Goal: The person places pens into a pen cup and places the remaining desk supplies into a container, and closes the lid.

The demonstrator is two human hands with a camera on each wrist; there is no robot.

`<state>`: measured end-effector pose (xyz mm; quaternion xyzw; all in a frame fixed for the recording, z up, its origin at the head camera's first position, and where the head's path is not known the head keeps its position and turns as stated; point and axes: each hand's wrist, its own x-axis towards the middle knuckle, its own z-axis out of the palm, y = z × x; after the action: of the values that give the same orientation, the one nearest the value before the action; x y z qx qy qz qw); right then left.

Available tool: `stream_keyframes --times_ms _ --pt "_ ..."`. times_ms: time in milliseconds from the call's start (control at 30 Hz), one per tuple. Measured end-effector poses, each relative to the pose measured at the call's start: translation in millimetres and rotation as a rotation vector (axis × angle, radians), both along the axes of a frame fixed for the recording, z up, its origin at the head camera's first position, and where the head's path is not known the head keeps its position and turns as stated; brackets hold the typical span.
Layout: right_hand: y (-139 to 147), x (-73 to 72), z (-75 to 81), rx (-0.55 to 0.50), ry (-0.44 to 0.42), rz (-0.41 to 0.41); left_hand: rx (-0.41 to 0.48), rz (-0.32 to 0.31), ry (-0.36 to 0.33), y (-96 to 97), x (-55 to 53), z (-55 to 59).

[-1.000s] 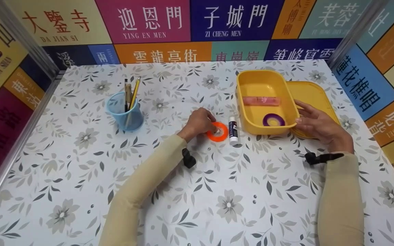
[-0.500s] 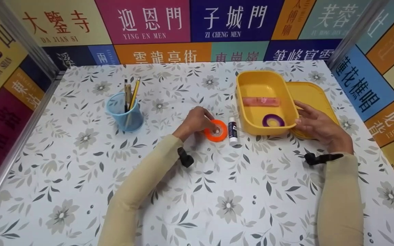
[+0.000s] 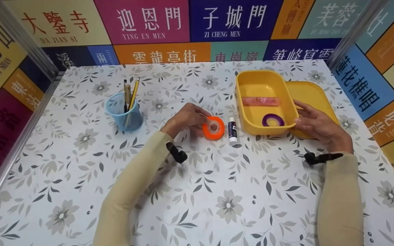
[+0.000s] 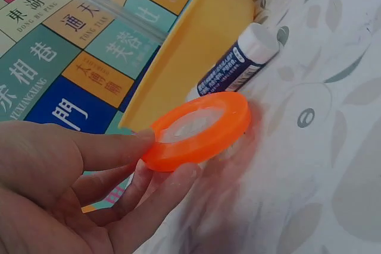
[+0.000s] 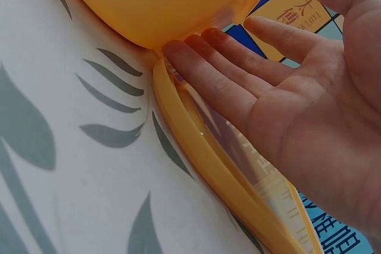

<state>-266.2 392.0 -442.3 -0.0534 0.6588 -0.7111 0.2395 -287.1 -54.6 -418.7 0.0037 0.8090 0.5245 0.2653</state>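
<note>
My left hand [image 3: 185, 118] pinches an orange roll of tape [image 3: 220, 130] between thumb and fingers. In the left wrist view the roll [image 4: 238, 117] is tilted, its clear middle showing, with the glue stick [image 4: 232, 60] just behind it. That glue stick has a white cap and a dark label, and it is between the roll and the yellow box [image 3: 268, 130]. At the box's near right corner is my right hand [image 3: 323, 126], its fingers stretched out against the outer wall. The right wrist view shows those fingertips [image 5: 178, 52] at the lower side of the box.
Inside the box are a pink, flat, oblong thing [image 3: 261, 101] and a purple ring [image 3: 265, 120]. The yellow lid [image 3: 315, 97] lies behind the right hand, partly beneath it. Left stands a blue cup [image 3: 128, 119] with a pencil [image 3: 135, 92] and other pens. Printed panels enclose the table.
My left hand has drawn the orange roll of tape slightly left and away from the glue stick, tilting it more. The right hand and the box have stayed in place.
</note>
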Motion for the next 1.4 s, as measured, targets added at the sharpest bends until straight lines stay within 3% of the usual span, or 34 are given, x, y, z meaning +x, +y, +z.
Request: stream_keyframes --times_ms 167,367,600,733,1000,1233,1400 --pt "-0.2 1.2 2.2 0.045 -0.022 -0.02 0.014 -0.02 0.019 -0.5 -0.5 9.3" --pt "-0.6 0.6 2.3 0.032 -0.008 -0.005 0.093 -0.032 -0.009 5.4 -1.5 23.4" --pt "0.4 -0.8 0.6 0.013 -0.003 0.006 0.141 -0.025 -0.077 26.5 -5.6 41.5" --pt "0.4 -1.5 -1.3 -0.011 0.008 0.01 0.126 -0.032 -0.093 40.3 -7.7 49.3" --pt "1.0 -1.0 -1.9 -0.06 0.005 0.026 0.171 -0.069 -0.073 63.3 -9.1 53.5" --pt "-2.3 -0.4 4.1 0.054 -0.046 -0.024 0.218 -0.029 -0.088 82.1 -14.8 54.6" --pt "-3.4 -0.1 6.8 0.121 -0.085 -0.068 0.205 0.009 -0.086 96.2 -20.4 53.4"
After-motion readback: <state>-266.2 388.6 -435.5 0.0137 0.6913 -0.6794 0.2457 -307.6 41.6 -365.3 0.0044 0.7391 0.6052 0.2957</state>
